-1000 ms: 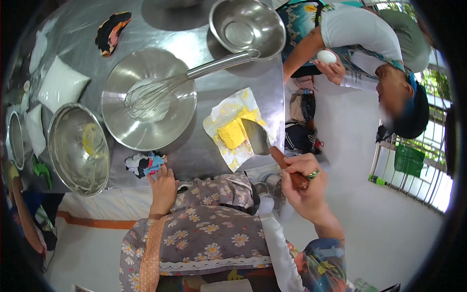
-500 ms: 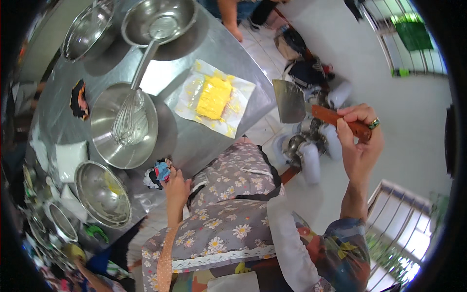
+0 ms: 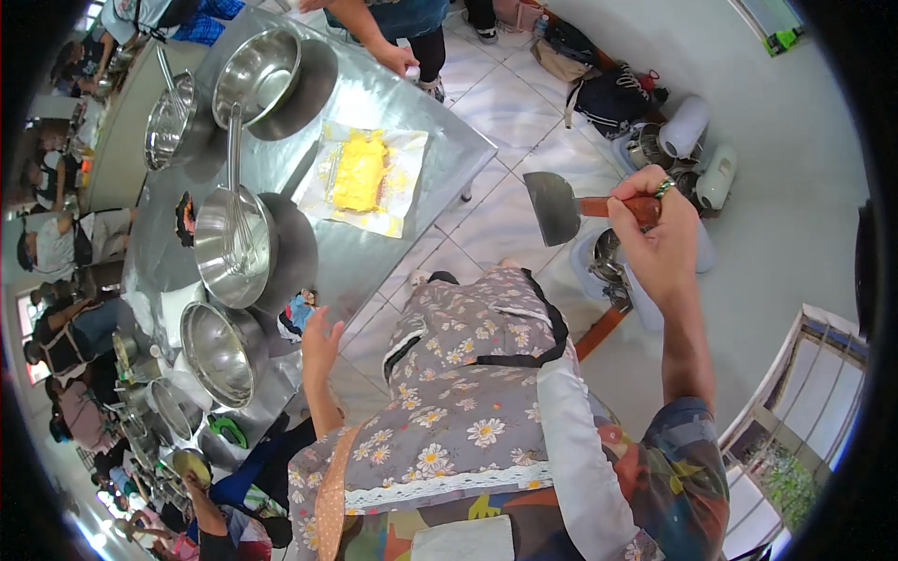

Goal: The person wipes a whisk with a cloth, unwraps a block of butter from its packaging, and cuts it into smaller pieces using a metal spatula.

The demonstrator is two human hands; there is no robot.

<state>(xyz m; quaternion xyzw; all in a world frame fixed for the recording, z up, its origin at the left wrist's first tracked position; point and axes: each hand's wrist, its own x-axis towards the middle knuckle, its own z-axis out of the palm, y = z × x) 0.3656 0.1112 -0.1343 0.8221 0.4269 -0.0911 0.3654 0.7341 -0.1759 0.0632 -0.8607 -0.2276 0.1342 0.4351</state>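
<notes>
Past the counter's (image 3: 360,266) right corner, my right hand (image 3: 655,241) wraps a wood-handled scraper (image 3: 554,209), best held firmly; my left hand (image 3: 321,353) is loosely open, empty.

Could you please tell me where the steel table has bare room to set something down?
On the steel table, one bare patch lies between the yellow-smeared paper and the crumpled cloth; another runs right of the paper to the corner. It is crowded at left, around the whisk bowl and white bag.
</notes>
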